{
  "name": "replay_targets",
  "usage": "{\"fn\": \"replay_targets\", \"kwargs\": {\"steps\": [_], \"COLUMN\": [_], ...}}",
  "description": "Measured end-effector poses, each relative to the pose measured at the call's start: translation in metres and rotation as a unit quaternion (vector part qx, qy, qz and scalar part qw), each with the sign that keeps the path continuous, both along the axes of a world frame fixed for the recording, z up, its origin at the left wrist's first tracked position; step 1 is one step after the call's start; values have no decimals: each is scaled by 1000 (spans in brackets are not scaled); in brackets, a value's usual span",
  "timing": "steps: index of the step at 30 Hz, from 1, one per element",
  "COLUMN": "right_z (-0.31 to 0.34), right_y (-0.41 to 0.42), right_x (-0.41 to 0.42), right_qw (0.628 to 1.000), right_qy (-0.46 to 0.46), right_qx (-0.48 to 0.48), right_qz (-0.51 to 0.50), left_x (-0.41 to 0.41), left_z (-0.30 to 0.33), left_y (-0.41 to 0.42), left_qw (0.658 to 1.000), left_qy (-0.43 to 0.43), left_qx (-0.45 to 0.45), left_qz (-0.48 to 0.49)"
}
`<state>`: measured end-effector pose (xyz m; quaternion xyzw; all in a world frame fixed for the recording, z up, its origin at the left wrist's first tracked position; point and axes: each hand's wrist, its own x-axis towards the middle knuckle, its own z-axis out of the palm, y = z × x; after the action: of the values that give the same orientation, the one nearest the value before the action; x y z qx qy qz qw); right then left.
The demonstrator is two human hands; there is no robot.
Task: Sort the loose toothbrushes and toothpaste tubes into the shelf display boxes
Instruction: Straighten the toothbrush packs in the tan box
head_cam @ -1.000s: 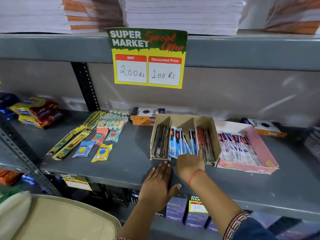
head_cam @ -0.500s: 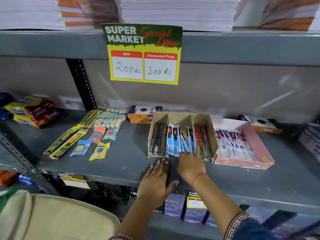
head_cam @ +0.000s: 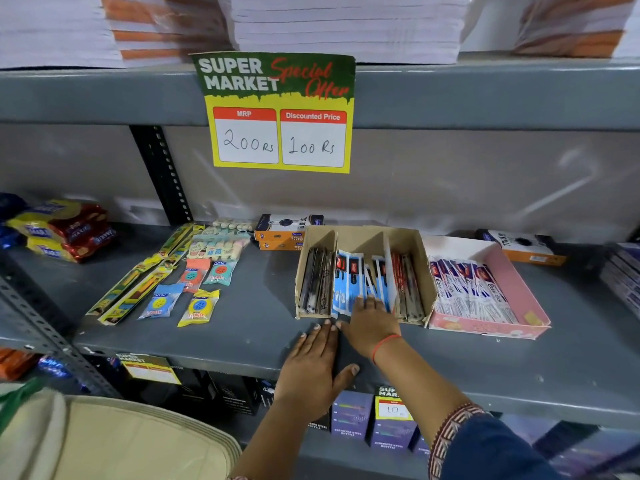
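Observation:
A brown cardboard display box (head_cam: 362, 239) with three compartments stands on the grey shelf (head_cam: 256, 327). Dark toothbrush packs (head_cam: 315, 282) fill its left slot, blue toothbrush packs (head_cam: 346, 282) the middle, red and dark packs (head_cam: 408, 285) the right. Beside it on the right, a pink box (head_cam: 519, 284) holds white toothpaste tubes (head_cam: 467, 291). My right hand (head_cam: 370, 322) rests at the front of the middle slot, fingers spread on the blue packs. Flat on the shelf in front of the box lies my left hand (head_cam: 311, 368), holding nothing.
Long green-yellow packs (head_cam: 138, 285) and small sachets (head_cam: 197, 306) lie loose on the shelf's left. Orange-black cartons (head_cam: 287, 232) (head_cam: 523, 249) sit at the back. Biscuit packs (head_cam: 62, 230) are far left. A price sign (head_cam: 277, 112) hangs above. A beige bag (head_cam: 104, 441) is below left.
My right hand has opened out from a curled shape and reached slightly further onto the blue packs. My left hand stays flat on the shelf.

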<state>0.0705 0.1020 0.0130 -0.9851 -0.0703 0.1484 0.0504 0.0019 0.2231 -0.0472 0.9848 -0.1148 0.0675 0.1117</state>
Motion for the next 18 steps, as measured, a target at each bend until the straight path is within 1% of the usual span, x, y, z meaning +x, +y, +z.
{"fn": "replay_targets", "kwargs": {"steps": [2,5,9,11,13,14,15,18], "right_z": [1,8,19,22,24,24,24,18], "right_y": [7,12,12,10,7,6,5,2], "right_x": [-1,1,7,4,-4,-9,-15,-26], "right_qw": [1000,998,998,999,997,996,996,998], "right_qy": [8,20,27,-3,-67,-85,-83,-40], "right_qx": [-15,-36,-28,-22,-25,-28,-31,-39], "right_qz": [-25,-37,-50,-40,-14,-3,6,12], "left_x": [-1,-1,0,0,0,0,1,2], "left_z": [1,3,2,2,2,1,1,0], "left_y": [0,-1,-1,0,0,0,0,-1], "left_qw": [1000,1000,1000,1000,1000,1000,1000,1000], "left_qy": [-7,-3,10,8,2,-1,-1,5], "left_qx": [-4,-9,-6,-5,4,12,19,26], "left_qz": [-2,2,4,4,1,0,1,3]}}
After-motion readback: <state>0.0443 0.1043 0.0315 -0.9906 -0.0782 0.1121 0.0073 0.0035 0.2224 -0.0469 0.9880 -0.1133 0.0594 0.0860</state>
